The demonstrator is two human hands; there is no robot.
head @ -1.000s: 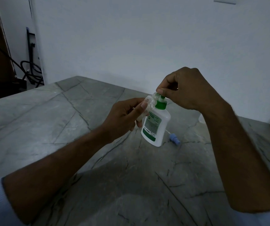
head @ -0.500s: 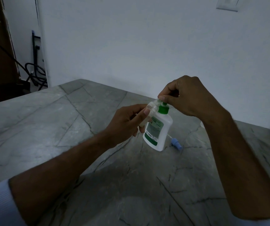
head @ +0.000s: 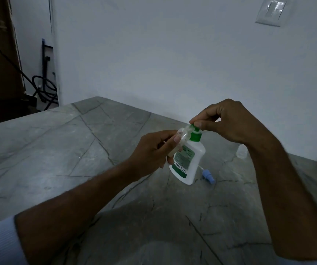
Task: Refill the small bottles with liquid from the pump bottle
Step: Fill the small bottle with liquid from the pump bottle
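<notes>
The right hand is curled over the green pump head of a white plastic pump bottle with a green label, thumb and fingertips pinching its top from above, wrist bent down and the forearm running back to the lower right. The left hand grips a small clear plastic bottle, tilted with its mouth up against the pump's spout, thumb laid along its side. The pump bottle stands leaning on a grey veined stone table, near the table's far edge by the white wall. Just beside its base on the right lies a small blue spray cap with a thin tube. Another small clear bottle stands farther right, partly hidden behind the right forearm. Bare tabletop stretches left and toward the viewer.
</notes>
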